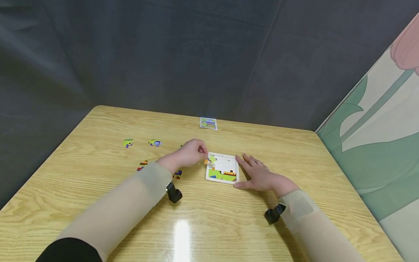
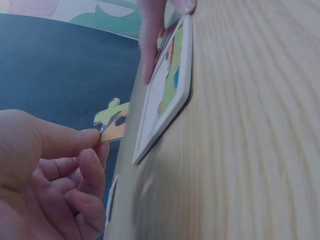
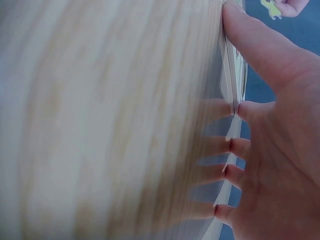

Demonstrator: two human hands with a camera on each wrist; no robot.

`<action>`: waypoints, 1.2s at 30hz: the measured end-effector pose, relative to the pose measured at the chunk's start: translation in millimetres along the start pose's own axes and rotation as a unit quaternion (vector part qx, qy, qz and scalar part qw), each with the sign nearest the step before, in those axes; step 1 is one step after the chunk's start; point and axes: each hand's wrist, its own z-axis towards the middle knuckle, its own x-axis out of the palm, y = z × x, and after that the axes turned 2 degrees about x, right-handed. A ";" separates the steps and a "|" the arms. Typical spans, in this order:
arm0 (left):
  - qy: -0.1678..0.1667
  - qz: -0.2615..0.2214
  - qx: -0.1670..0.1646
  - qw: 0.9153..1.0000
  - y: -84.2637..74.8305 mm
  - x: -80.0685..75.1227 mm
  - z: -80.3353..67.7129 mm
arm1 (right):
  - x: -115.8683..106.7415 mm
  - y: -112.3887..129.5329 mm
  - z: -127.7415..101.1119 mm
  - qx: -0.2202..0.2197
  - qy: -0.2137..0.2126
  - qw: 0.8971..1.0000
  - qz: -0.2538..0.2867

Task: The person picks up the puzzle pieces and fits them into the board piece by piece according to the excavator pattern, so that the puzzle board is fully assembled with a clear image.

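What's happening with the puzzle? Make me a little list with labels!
Left hand: pinches a puzzle piece just over the tray's left edge
Right hand: fingers flat on the table, thumb against the tray's right side
Tray: white frame, lower part filled with green picture, upper part bare
Loose pieces: several lie on the table left of the tray
Card: small picture at the far table edge
Table: light wood

Both arms in snug beige sleeves w/ a black sleeve edge higher up on the left. Small black cam (image 1: 174, 193) strapped under left wrist, another black cam (image 1: 273, 214) under right. Hands bare.
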 end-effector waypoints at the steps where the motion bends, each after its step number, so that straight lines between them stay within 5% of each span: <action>1: 0.000 0.003 0.002 1.000 -0.3 2.4 1.6 | 0.1 -0.1 -0.1 0.000 0.000 1.000 0.000; 24: 0.015 0.033 -0.011 0.999 5.7 27.8 13.7 | -0.1 1.7 -1.3 0.006 0.003 1.000 0.001; 36: 0.019 0.127 0.014 0.992 3.1 29.5 13.0 | 1.0 1.0 -0.7 0.009 0.001 1.000 -0.001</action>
